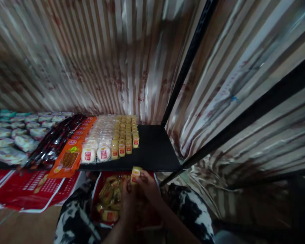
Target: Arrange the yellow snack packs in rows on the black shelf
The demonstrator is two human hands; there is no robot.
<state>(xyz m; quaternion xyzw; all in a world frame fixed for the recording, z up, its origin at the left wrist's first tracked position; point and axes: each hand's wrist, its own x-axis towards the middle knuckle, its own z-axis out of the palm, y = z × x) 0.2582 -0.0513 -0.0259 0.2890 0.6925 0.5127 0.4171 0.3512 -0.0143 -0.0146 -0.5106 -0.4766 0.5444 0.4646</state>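
Observation:
My right hand [147, 184] is closed on a small yellow wrapped snack cake [135, 171] with a red label, held above the red box [97, 184] in front of me. Close on its left is my left hand [127, 189], fingers curled; what they hold, if anything, is hidden. Loose wrapped cakes [110, 216] of the same kind lie jumbled in the box. On the black shelf [155, 145] beyond my hands, matching cakes [121, 149] stand in several neat rows.
Left of the cake rows lie round white packets [103, 153], orange packets [67, 159], dark shiny packets [49, 140] and white packets [25, 142]. Black frame bars [226, 135] slant across the right. A striped plastic sheet [104, 61] hangs behind. Another red box [27, 189] sits at lower left.

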